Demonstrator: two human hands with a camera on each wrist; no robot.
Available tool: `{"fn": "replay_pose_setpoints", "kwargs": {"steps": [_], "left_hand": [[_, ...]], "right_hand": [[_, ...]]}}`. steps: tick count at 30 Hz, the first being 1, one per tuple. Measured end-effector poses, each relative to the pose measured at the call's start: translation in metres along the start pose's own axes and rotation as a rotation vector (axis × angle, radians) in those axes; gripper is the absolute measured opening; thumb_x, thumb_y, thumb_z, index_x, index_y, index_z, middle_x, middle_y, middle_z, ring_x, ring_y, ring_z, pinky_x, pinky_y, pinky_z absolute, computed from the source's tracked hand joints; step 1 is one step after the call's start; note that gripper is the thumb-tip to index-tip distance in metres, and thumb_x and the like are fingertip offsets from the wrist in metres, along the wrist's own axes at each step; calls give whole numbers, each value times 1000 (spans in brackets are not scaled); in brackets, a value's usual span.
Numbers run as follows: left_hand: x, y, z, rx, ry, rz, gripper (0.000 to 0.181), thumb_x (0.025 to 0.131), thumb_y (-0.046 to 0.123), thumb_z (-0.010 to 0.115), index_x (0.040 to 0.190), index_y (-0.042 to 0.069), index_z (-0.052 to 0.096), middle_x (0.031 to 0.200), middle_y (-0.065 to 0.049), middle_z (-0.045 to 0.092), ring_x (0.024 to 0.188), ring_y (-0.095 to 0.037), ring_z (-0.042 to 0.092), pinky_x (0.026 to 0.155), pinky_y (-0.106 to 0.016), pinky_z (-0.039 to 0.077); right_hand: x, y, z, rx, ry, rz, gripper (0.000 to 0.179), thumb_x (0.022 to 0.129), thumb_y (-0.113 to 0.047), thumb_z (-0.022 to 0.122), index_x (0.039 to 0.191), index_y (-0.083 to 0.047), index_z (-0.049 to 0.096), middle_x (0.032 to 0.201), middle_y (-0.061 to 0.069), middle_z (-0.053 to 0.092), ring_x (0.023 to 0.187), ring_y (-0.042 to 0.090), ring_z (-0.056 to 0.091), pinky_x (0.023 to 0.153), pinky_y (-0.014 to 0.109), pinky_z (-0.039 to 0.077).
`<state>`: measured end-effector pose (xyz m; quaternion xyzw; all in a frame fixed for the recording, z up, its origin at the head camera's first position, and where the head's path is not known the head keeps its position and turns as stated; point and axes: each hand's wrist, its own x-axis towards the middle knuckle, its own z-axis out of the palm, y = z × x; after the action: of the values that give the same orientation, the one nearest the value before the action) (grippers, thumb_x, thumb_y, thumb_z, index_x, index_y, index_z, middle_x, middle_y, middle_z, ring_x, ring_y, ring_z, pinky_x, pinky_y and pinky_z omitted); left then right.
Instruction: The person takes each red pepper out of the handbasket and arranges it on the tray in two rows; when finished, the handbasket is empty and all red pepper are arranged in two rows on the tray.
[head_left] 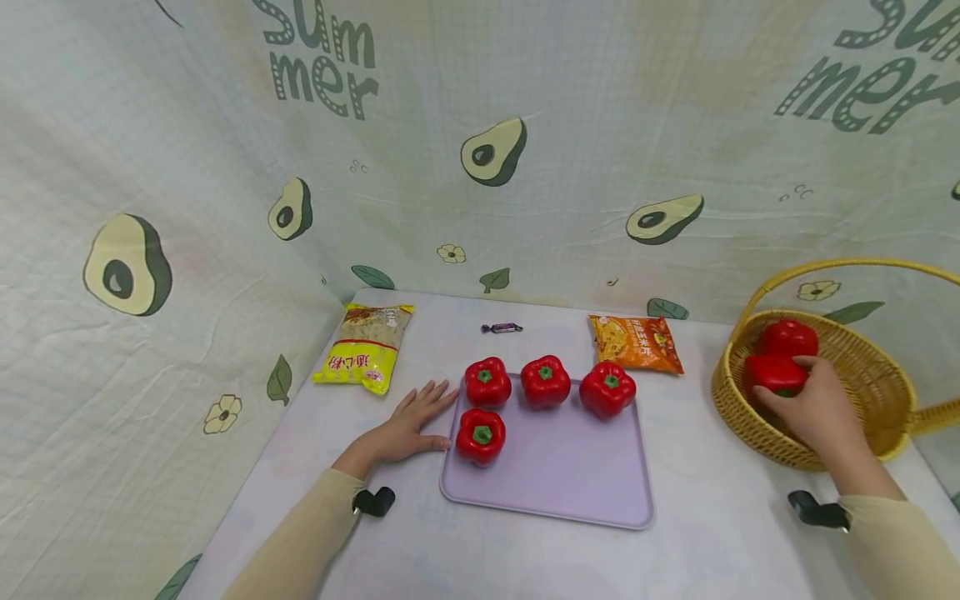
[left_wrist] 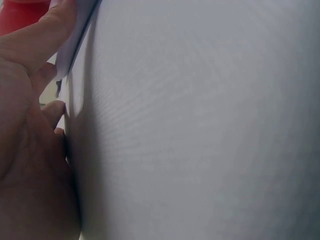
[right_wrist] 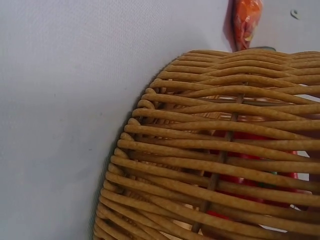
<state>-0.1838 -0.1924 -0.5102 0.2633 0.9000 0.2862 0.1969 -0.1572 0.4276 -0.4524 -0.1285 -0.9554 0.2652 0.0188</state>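
My right hand [head_left: 817,408] reaches into the yellow wicker basket [head_left: 731,400] and grips a red bell pepper [head_left: 776,373] between thumb and fingers. Behind it in the basket lies another red bell pepper [head_left: 789,337]. In the right wrist view the basket's woven wall [right_wrist: 190,130] hides most of the hand, and red shows through the gaps. My left hand [head_left: 408,425] rests with spread fingers at the left edge of the lilac tray [head_left: 562,475]. Several red bell peppers [head_left: 546,382] stand along the tray's far and left sides. The left wrist view shows the left thumb [left_wrist: 42,37] at the tray edge.
A yellow food packet [head_left: 367,346] lies at the back left and an orange snack packet [head_left: 637,343] at the back right. A small purple-wrapped candy [head_left: 501,328] is between them. The basket's tall handle [head_left: 855,263] arches up at the right. Printed cloth hangs behind.
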Motion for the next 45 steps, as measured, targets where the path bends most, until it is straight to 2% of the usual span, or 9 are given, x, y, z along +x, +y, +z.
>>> {"fn": "replay_pose_setpoints", "kwargs": {"steps": [7,14,19,26,35,45], "left_hand": [[0,1,-1,-6,3,-9,87,94,45,69,164,29,21,172,-3,7,157,-28,-5,124,-53,-6],[0,2,0,-10,4,-5,86,94,45,70,164,28,22,171,-4,8,157,-29,-5,124,-54,-6],[-1,2,-1,-10,-2,-19,87,94,46,69,164,30,20,172,-2,7,157,-26,-6,125,-52,-6],[-1,0,0,-13,4,-22,87,93,47,69,164,31,20,172,-1,7,157,-26,-6,124,-53,-6],[0,-2,2,-17,13,0,87,93,48,69,164,30,21,172,-3,9,157,-28,-5,124,-54,-6],[1,-6,6,-24,40,21,88,92,54,67,164,31,22,171,-6,10,157,-31,-3,124,-56,-5]], "right_hand": [[-2,0,1,-17,40,-32,87,97,-33,69,151,16,21,139,47,22,120,62,28,90,80,39],[-2,1,-1,32,56,-5,92,95,-33,71,151,15,17,139,46,29,121,61,32,92,78,40],[-5,2,-2,9,92,-30,88,95,-32,71,153,12,21,138,44,29,122,60,29,89,79,41],[-9,-1,-5,55,106,30,95,95,-36,71,155,11,14,144,44,29,128,63,32,94,77,39],[-11,-2,-5,-11,162,-30,86,97,-36,68,156,6,24,148,42,27,130,62,28,94,81,36],[-14,-5,-4,1,173,-11,88,96,-42,68,157,4,24,149,40,30,133,61,30,95,80,36]]}}
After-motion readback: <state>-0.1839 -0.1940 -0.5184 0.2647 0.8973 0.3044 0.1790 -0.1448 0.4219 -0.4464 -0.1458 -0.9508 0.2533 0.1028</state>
